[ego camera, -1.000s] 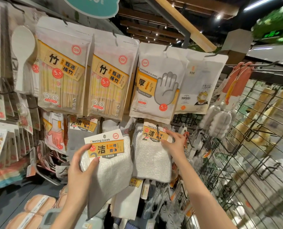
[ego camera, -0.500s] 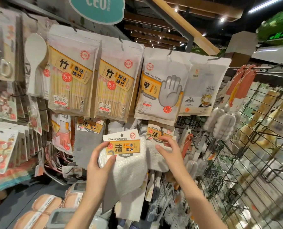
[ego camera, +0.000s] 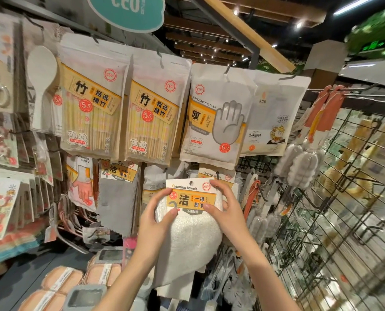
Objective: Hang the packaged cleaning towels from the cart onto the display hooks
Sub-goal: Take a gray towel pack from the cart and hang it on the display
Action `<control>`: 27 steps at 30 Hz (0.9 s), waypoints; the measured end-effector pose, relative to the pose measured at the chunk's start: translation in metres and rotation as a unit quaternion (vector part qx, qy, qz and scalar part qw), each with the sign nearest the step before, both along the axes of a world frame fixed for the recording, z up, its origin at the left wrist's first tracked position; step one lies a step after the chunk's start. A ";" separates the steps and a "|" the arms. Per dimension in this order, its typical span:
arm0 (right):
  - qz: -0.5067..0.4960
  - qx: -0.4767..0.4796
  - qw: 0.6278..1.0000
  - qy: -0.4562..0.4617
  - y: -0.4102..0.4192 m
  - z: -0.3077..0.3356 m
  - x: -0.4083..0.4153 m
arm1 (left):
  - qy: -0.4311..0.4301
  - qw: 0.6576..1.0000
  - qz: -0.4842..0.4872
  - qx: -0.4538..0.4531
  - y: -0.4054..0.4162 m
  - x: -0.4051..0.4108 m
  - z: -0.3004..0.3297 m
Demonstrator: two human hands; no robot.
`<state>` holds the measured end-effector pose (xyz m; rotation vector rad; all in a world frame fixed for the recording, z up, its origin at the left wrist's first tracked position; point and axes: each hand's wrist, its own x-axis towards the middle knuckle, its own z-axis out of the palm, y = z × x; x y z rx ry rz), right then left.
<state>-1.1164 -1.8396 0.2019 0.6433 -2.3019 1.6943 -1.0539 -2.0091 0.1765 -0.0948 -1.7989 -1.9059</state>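
Both hands grip the cleaning towels pack point(ego camera: 190, 217) — left hand point(ego camera: 157, 217) low-left, right hand point(ego camera: 224, 208) at the card's right edge — punch hole just below the hook, card upright.

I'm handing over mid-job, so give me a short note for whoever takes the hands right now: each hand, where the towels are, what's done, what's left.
Left hand: grips the left side of the cleaning towels pack at its header card.
Right hand: pinches the card's right edge.
The pack is held up in front of the display, its hang hole not yet on a hook.
Done: another towel pack hangs right behind it, below the disposable gloves bag.
Left: slide the hole onto that hook, let go, fetch the next pack. The cart is out of view.
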 end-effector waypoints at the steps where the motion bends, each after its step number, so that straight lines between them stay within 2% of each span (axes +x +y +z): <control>1: -0.015 0.009 1.000 0.003 0.005 -0.002 -0.002 | -0.002 1.000 -0.011 -0.008 0.003 -0.004 0.000; 11: -0.143 0.040 0.988 -0.044 0.037 -0.004 -0.020 | -0.018 0.993 -0.096 -0.061 0.033 -0.065 0.000; 18: -0.180 0.036 0.981 -0.067 0.035 -0.012 -0.042 | -0.047 0.990 -0.095 -0.096 0.037 -0.100 -0.004; 27: -0.222 0.096 0.968 -0.068 0.029 -0.013 -0.084 | -0.074 0.985 -0.076 -0.134 0.041 -0.136 -0.005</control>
